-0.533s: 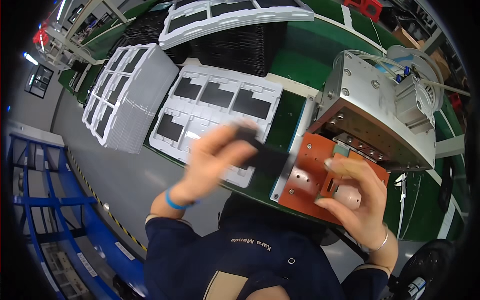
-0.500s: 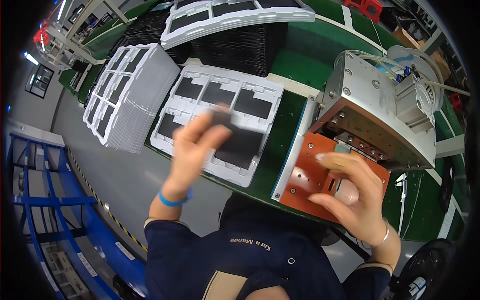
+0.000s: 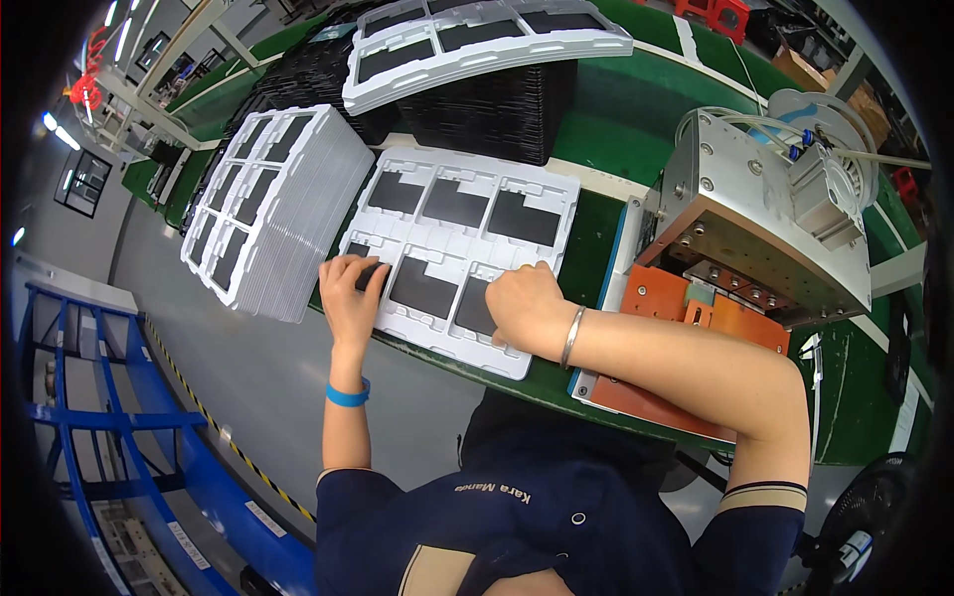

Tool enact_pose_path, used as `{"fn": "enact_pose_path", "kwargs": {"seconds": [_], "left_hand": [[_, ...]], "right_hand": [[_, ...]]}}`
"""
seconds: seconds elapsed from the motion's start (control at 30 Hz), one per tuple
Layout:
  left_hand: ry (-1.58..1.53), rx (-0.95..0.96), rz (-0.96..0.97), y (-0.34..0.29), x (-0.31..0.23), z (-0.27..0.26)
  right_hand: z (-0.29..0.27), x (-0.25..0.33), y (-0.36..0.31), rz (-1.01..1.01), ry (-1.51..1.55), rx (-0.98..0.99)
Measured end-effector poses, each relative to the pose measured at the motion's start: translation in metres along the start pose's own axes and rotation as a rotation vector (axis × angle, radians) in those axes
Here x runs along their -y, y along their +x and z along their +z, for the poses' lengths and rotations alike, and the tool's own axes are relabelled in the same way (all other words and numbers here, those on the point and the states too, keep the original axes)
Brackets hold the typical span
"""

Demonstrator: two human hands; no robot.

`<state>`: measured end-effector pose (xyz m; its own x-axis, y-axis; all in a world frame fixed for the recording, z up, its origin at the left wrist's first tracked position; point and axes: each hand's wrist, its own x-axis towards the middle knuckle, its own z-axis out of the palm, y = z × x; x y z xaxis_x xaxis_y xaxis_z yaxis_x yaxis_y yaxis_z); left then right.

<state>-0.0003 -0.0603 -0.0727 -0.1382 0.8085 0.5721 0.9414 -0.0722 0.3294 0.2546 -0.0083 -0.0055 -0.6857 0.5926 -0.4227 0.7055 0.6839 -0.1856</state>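
Note:
A white moulded tray (image 3: 447,243) lies on the green bench, with flat dark panels, such as this middle one (image 3: 425,286), in its pockets. My left hand (image 3: 348,298) is at the tray's front left pocket, thumb and fingers closed about a small dark panel (image 3: 369,275). My right hand (image 3: 527,310) is curled at the front right pocket, against the edge of another dark panel (image 3: 475,306). Its fingertips are hidden, so what it grips cannot be made out.
On the right stands a metal press (image 3: 765,189) above an orange fixture plate (image 3: 651,397), under my right forearm. A stack of white trays (image 3: 288,214) rises at the left. Behind, more white trays (image 3: 477,65) rest on a black stack (image 3: 487,114).
My right hand has left the orange plate and moved left to the tray. My left hand has moved left and down to the front left pocket with a dark panel.

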Motion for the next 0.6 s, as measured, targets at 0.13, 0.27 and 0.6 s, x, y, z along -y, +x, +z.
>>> {"fn": "enact_pose_path", "kwargs": {"seconds": [0.13, 0.27, 0.6], "left_hand": [[-0.057, 0.117, 0.213, 0.020, 0.023, 0.004], [0.048, 0.200, 0.343, 0.042, 0.020, 0.006], [0.040, 0.135, 0.537, 0.090, -0.006, 0.003]], "right_hand": [[0.012, 0.000, 0.002, 0.064, 0.042, -0.141], [0.018, -0.009, 0.007, 0.065, 0.310, -0.226], [-0.051, -0.051, -0.165, -0.074, 0.836, -0.523]]}}
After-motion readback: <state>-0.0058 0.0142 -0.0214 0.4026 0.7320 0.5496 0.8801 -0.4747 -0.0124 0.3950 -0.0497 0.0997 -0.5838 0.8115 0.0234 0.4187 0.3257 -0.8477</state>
